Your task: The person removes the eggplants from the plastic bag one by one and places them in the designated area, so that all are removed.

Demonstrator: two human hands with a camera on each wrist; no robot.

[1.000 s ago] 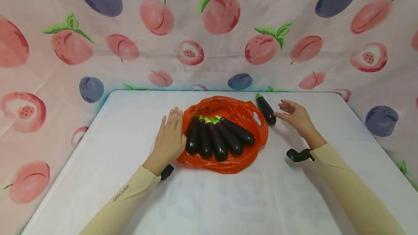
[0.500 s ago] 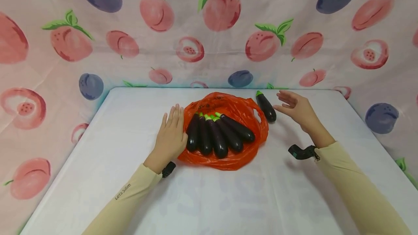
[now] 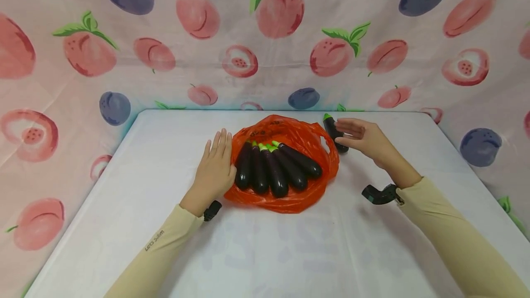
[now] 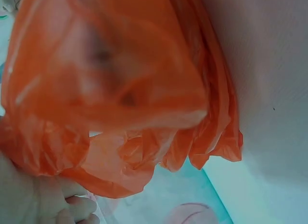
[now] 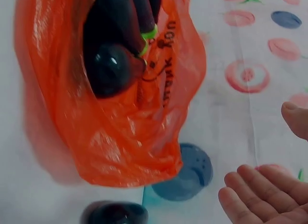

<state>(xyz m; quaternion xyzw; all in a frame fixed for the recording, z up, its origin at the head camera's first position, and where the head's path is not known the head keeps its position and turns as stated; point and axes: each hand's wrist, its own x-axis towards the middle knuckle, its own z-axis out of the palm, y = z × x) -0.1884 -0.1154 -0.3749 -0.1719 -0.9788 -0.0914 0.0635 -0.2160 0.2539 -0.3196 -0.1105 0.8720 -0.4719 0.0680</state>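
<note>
Several dark purple eggplants with green stem ends lie side by side in an orange plastic bag, its mouth spread wide. My left hand, fingers straight, lies against the bag's left side; in the left wrist view the hand is partly covered by the orange plastic. One more eggplant lies outside the bag at its right. Over that eggplant's lower right part hovers my right hand, fingers extended and thumb apart, holding nothing. The right wrist view shows this loose eggplant blurred at the bottom edge.
A white-covered table bears everything. Behind it hangs a cloth printed with peaches and plums. A black wrist camera sticks out below the right wrist, and another black device is at the left wrist.
My right hand has moved left, so that its fingers now overlap the loose eggplant in the head view. The left hand stays beside the bag. The bag and eggplants have not moved.
</note>
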